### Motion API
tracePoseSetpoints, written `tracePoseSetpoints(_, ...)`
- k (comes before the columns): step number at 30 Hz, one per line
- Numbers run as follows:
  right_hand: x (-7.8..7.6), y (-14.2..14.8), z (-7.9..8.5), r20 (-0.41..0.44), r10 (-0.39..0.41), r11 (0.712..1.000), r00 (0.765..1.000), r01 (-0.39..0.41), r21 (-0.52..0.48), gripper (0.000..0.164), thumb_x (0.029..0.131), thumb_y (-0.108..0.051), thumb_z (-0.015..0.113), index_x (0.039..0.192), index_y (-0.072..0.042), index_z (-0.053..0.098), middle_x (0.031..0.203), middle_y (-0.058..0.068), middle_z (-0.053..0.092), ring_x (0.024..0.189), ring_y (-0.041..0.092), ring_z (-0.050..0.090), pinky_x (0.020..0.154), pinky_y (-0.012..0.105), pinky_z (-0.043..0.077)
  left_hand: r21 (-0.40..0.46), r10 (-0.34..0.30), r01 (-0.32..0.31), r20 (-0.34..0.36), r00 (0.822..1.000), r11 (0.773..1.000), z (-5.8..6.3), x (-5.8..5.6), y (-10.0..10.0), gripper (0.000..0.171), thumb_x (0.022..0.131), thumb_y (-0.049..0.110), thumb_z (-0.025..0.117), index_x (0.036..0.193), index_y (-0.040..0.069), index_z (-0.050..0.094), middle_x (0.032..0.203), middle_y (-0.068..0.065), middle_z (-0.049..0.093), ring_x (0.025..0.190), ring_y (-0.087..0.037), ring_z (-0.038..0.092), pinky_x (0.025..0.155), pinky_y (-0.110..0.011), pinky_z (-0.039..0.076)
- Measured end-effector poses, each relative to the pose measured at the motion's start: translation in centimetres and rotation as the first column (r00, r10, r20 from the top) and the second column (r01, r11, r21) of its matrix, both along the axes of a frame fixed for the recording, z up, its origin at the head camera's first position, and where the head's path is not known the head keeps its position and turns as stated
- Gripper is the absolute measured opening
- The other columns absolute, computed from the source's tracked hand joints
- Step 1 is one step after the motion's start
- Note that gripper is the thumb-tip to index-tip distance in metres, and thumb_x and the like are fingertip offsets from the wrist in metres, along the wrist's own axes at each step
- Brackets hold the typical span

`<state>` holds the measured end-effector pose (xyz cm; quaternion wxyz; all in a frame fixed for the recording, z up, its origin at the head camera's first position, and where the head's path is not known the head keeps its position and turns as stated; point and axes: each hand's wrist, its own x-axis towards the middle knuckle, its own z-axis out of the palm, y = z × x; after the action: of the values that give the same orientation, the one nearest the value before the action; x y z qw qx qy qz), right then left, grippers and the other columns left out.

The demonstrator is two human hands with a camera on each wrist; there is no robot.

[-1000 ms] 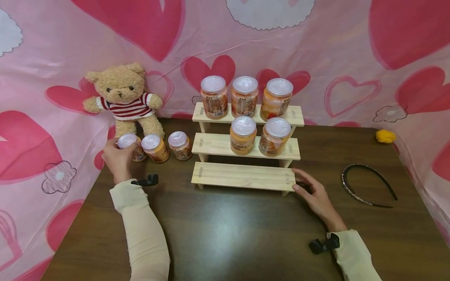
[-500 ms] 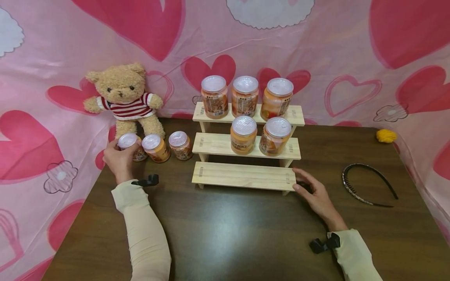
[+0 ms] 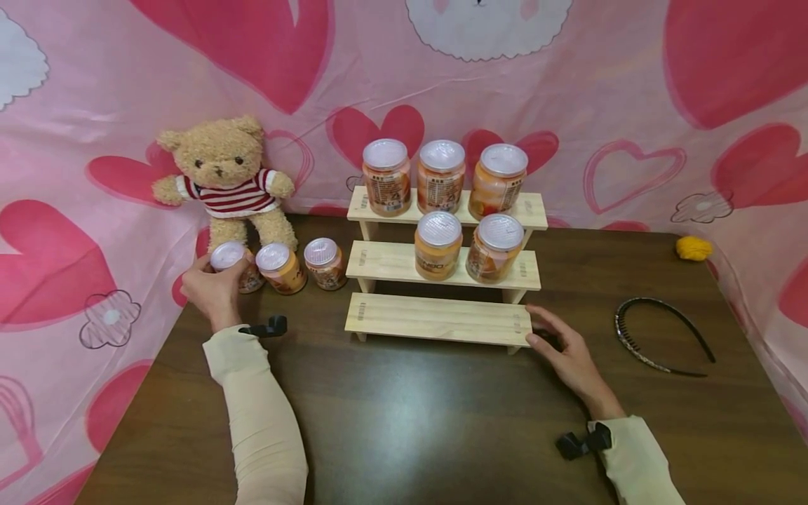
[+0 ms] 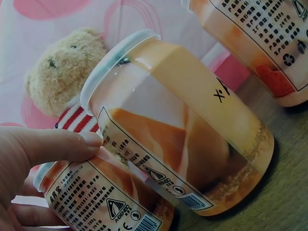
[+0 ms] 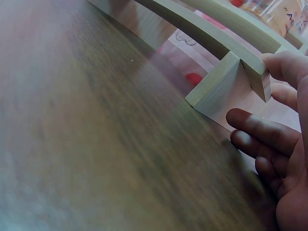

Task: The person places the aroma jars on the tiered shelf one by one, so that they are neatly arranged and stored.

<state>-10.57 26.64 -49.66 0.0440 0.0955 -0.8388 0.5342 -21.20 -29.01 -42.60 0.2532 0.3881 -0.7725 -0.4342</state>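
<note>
My left hand [image 3: 211, 289] grips the leftmost of three silver-lidded plastic jars on the table, thumb and fingers at its lid. In the left wrist view, this jar [image 4: 98, 197] shows an orange-pink printed label; the thumb crosses near its lid. Right beside it stands the middle jar [image 3: 282, 270], and a third jar [image 3: 325, 265] is nearer the stand. My right hand [image 3: 571, 358] holds the right end of the lowest step of a three-step wooden display stand [image 3: 435, 319]. In the right wrist view, thumb and one finger meet the board end [image 5: 262, 79]; the other fingers hang beneath, loosely bent.
Three jars [image 3: 440, 179] line the top step, and two jars [image 3: 438, 245] stand on the right of the middle step. A teddy bear [image 3: 229, 186] sits behind the loose jars. A black headband [image 3: 631, 344] and a yellow bundle [image 3: 693, 247] lie at the right.
The camera view has shifted very slightly. Both hands, the jars and the stand keep their places.
</note>
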Motion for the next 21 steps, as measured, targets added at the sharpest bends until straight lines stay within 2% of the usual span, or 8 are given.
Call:
tracePoseSetpoints(2,0.0,0.0,0.0,-0.003,0.003,1.0,1.0,-0.003,-0.007,0.048,0.097,-0.003,0.062,0.143,-0.008,0.053,0.115,-0.035,0.061,0.108,-0.013,0.057,0.09,0.009,0.038,-0.002,0.004,-0.004,-0.005,1.0,1.0,0.0,0.0,-0.1,0.06,0.061,0.041,0.093,0.113,0.014,0.078,0.114,-0.008,0.077,0.085,-0.005,0.058,0.081,-0.018,0.046)
tracePoseSetpoints(5,0.1,0.0,0.1,-0.008,0.008,1.0,1.0,-0.008,-0.012,0.048,0.096,-0.002,0.062,0.143,-0.007,0.053,0.115,-0.035,0.061,0.108,-0.014,0.057,0.09,0.009,0.038,-0.003,0.01,-0.01,-0.042,0.999,1.0,0.1,0.0,-0.1,0.058,0.059,0.039,0.094,0.109,0.014,0.079,0.095,0.003,0.078,0.077,-0.001,0.055,0.073,-0.015,0.042)
tracePoseSetpoints(9,0.1,0.0,0.0,-0.006,0.007,1.0,1.0,-0.007,-0.012,0.048,0.096,-0.002,0.062,0.143,-0.007,0.053,0.115,-0.036,0.06,0.108,-0.014,0.057,0.091,0.009,0.037,0.005,0.016,-0.016,-0.101,0.995,1.0,0.5,0.1,-0.1,0.054,0.056,0.036,0.096,0.102,0.013,0.079,0.074,0.018,0.063,0.072,0.002,0.05,0.069,-0.013,0.038)
tracePoseSetpoints(13,0.0,0.0,-0.1,-0.003,0.007,1.0,1.0,-0.007,-0.007,0.048,0.096,-0.003,0.062,0.143,-0.008,0.053,0.115,-0.036,0.06,0.108,-0.014,0.057,0.091,0.008,0.037,0.02,0.027,-0.025,-0.116,0.993,1.0,1.1,0.3,-0.1,0.052,0.057,0.036,0.096,0.099,0.012,0.077,0.069,0.023,0.055,0.07,0.001,0.048,0.067,-0.014,0.037)
tracePoseSetpoints(18,0.1,-0.1,-0.1,-0.017,0.01,1.0,1.0,-0.01,-0.01,0.048,0.096,-0.001,0.062,0.143,-0.006,0.053,0.115,-0.035,0.061,0.108,-0.014,0.057,0.091,0.008,0.037,0.013,0.059,-0.058,-0.116,0.992,0.998,2.0,0.6,-0.2,0.055,0.057,0.037,0.094,0.104,0.013,0.078,0.065,0.026,0.05,0.069,0.003,0.047,0.069,-0.014,0.035)
tracePoseSetpoints(21,0.1,-0.1,0.0,-0.021,0.01,1.0,1.0,-0.01,-0.017,0.048,0.096,0.0,0.062,0.143,-0.006,0.053,0.115,-0.035,0.061,0.108,-0.014,0.057,0.091,0.008,0.037,0.014,0.072,-0.071,-0.147,0.986,0.997,2.5,0.8,-0.1,0.052,0.056,0.037,0.094,0.1,0.015,0.079,0.063,0.028,0.049,0.067,0.004,0.046,0.069,-0.014,0.034)
